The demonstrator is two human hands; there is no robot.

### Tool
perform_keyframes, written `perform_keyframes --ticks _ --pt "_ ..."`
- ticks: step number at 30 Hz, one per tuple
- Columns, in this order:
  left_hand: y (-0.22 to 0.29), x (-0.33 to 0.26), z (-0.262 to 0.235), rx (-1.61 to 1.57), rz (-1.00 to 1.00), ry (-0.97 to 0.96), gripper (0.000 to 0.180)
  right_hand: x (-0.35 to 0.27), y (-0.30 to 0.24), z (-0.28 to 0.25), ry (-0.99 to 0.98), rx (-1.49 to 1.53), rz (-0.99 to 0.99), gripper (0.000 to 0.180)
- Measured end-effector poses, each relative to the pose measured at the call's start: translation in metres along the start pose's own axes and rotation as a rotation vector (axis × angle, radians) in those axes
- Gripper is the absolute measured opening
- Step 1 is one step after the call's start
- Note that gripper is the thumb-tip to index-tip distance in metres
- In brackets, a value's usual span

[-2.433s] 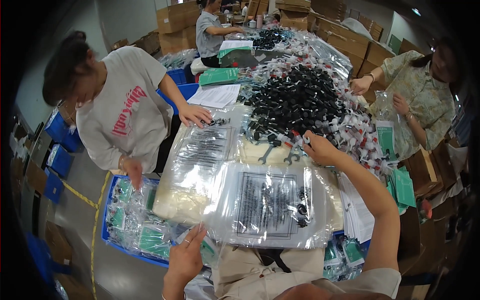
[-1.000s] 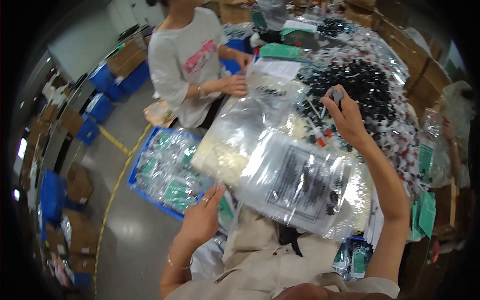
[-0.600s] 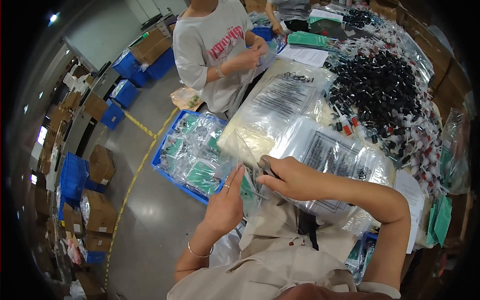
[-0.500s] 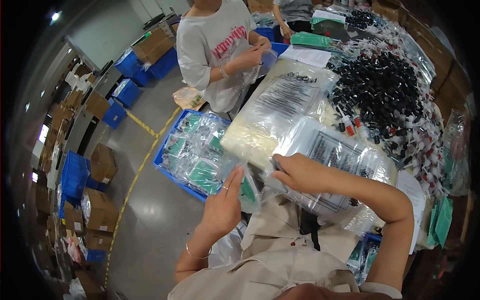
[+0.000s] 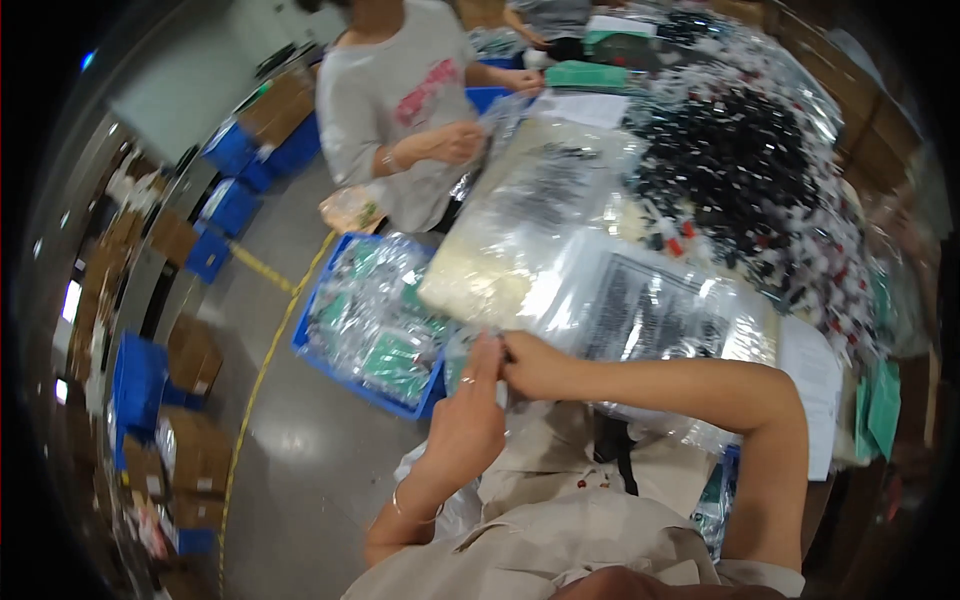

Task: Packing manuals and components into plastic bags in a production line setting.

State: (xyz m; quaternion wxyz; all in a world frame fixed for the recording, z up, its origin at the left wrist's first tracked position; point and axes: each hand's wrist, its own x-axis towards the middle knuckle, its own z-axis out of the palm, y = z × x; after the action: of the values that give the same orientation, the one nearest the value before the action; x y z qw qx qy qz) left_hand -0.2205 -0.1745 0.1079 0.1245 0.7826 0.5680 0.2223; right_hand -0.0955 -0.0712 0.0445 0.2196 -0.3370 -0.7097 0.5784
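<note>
My left hand (image 5: 468, 425) has its fingers pressed together over a small clear plastic bag (image 5: 456, 362) with a hint of green in it, at the table's near left edge. Close against those fingertips is my right hand (image 5: 537, 367), closed like a fist, its forearm crossing in front of the table. What its fingers pinch is hidden and blurred. Just beyond both hands lie stacks of flat clear bags (image 5: 520, 215), the nearer stack (image 5: 650, 310) showing dark print. A blue crate (image 5: 345, 375) filled with clear bags holding green cards stands left of my hands.
A heap of black-capped small items (image 5: 730, 165) covers the table's far right. Green cards (image 5: 880, 405) and a white paper (image 5: 805, 400) lie at the right edge. A co-worker in a white shirt (image 5: 390, 90) stands across the crate. Cartons (image 5: 195, 455) and blue bins line the left floor.
My right hand has moved left from over the bag stack to my left fingertips. The co-worker's hands have moved apart. The whole view has shifted slightly.
</note>
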Motion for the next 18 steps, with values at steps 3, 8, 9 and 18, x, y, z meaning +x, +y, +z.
perform_keyframes --ticks 3,8,9,18 --pt "0.0 0.006 0.009 -0.034 0.041 0.049 0.064 0.01 0.029 0.028 0.084 0.173 -0.082 0.016" --pt "-0.004 0.011 0.008 -0.127 -0.037 0.223 0.06 -0.003 0.012 0.046 0.153 0.082 -0.127 0.025" --pt "-0.001 0.014 0.009 -0.115 -0.036 0.208 0.059 0.0 0.019 0.047 0.191 0.077 -0.123 0.025" --pt "0.035 0.004 0.011 -0.272 0.031 0.001 0.064 0.076 0.088 0.094 -0.082 0.12 -0.338 0.027"
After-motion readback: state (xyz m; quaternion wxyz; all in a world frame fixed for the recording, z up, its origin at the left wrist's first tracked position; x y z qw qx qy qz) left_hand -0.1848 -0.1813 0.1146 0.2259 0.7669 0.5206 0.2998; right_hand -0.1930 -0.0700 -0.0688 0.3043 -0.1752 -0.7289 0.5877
